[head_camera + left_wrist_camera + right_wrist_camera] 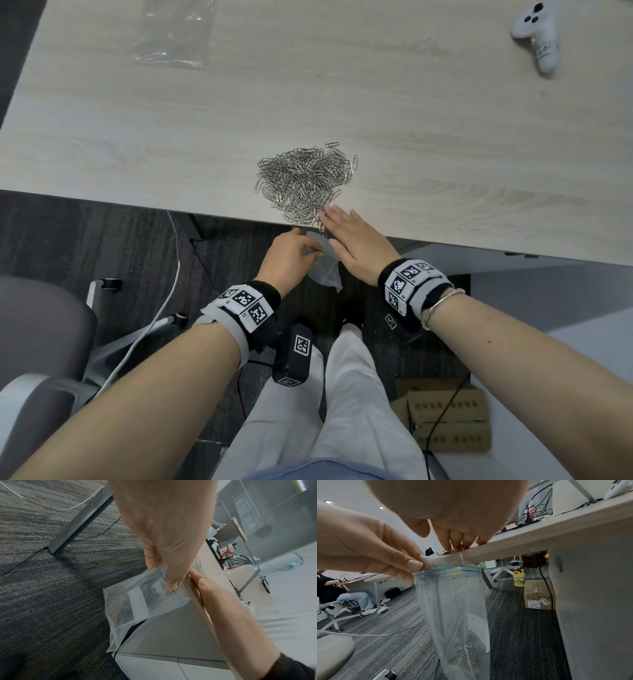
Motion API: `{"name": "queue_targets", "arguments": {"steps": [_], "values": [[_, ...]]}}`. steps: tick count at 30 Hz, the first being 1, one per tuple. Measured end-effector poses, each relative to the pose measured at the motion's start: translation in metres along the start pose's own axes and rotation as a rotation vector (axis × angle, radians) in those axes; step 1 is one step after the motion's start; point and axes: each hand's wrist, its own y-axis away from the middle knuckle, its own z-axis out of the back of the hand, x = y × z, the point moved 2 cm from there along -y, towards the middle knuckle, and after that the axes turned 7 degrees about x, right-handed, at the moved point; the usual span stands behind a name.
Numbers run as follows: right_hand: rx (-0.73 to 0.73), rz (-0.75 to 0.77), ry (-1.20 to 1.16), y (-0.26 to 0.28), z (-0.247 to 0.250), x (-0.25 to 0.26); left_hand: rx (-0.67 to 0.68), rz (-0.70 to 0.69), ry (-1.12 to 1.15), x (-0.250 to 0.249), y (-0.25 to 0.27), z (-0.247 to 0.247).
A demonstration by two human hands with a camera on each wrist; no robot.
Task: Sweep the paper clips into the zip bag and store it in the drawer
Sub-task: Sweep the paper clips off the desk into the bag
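A heap of silver paper clips (305, 181) lies on the pale wooden desk (428, 144) at its near edge. My left hand (291, 255) pinches the mouth of a clear zip bag (453, 608) with a blue seal and holds it just under the desk edge. The zip bag (137, 604) hangs down with some clips at its bottom. My right hand (349, 236) lies flat on the desk edge, straight fingers touching the near side of the heap. The right hand's fingertips (458, 543) rest among clips at the edge.
Another clear plastic bag (174, 34) lies at the desk's far left, a white controller (537, 31) at the far right. A white cabinet (163, 642) stands under the desk to the right. An office chair (41, 335) and a white cable (150, 322) are on my left.
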Motion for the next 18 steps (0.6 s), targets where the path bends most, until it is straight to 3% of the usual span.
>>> {"name": "queue_targets", "arguments": {"steps": [10, 18], "values": [[0.033, 0.073, -0.092, 0.014, -0.014, 0.011, -0.017, -0.078, -0.026, -0.003, 0.002, 0.006], [-0.057, 0.061, -0.187, 0.017, -0.006, 0.010, -0.030, -0.090, -0.040, 0.001, -0.001, 0.007]]}}
